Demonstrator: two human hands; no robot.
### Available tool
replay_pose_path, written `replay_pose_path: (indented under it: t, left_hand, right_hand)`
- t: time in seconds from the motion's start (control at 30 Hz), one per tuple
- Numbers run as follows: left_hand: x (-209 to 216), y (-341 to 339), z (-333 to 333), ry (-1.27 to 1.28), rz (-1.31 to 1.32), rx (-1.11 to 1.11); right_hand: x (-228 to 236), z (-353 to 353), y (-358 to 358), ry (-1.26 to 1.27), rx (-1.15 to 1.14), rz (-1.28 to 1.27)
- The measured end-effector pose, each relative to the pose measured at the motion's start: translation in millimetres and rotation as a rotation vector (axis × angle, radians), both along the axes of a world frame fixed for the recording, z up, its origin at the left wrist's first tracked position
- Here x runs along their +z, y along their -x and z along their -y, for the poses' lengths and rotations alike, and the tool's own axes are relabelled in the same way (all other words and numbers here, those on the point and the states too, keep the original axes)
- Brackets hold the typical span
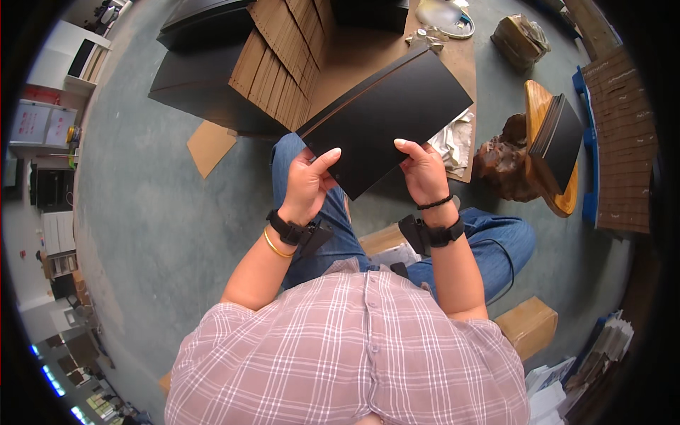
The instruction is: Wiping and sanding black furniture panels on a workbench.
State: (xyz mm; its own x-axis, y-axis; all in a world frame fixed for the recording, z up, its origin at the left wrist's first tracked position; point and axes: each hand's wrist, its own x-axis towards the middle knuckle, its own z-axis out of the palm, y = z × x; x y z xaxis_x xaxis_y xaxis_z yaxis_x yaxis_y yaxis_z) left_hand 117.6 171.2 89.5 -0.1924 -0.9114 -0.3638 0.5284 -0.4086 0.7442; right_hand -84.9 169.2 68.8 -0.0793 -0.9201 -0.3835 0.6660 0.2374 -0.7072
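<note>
A flat black panel [393, 117] is held tilted above my lap, with a brown strip of edge along its upper left side; a second panel may lie beneath it. My left hand [306, 185] grips its lower left edge, thumb on top and fingers curled below. On the lower right edge, my right hand [425, 173] pinches it the same way. Beyond my left hand rises a large stack of black panels [276, 74] with brown edges facing me. A crumpled white cloth [453, 145] lies just past my right hand.
Brown board [375, 53] covers the floor ahead. A wooden stool [536, 106] at right carries several black panels [558, 138]. Past it, brown boards [620, 142] are piled by a blue pallet [589, 156]. A cardboard piece [211, 147] lies left; a cardboard box [528, 326] sits behind right.
</note>
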Motion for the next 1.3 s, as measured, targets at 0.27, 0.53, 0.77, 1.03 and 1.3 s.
replay_pose_path:
  t: [0.27,0.53,0.77,1.03,1.3]
  left_hand:
    - [-19,-28,23,-0.006,-0.141,0.049]
    - [-47,-52,36,0.078,-0.111,0.126]
    - [-44,-47,40,0.048,-0.044,0.210]
    - [-41,-39,40,0.054,-0.038,0.222]
    - [-35,-31,43,0.081,-0.019,0.197]
  right_hand:
    - [-39,20,22,0.083,0.333,-0.018]
    - [-210,53,70,-0.382,0.145,-0.436]
    - [-277,99,78,-0.281,0.067,-1.282]
    - [-270,134,62,-0.503,0.259,-1.532]
    - [-285,128,75,-0.425,-0.012,-1.515]
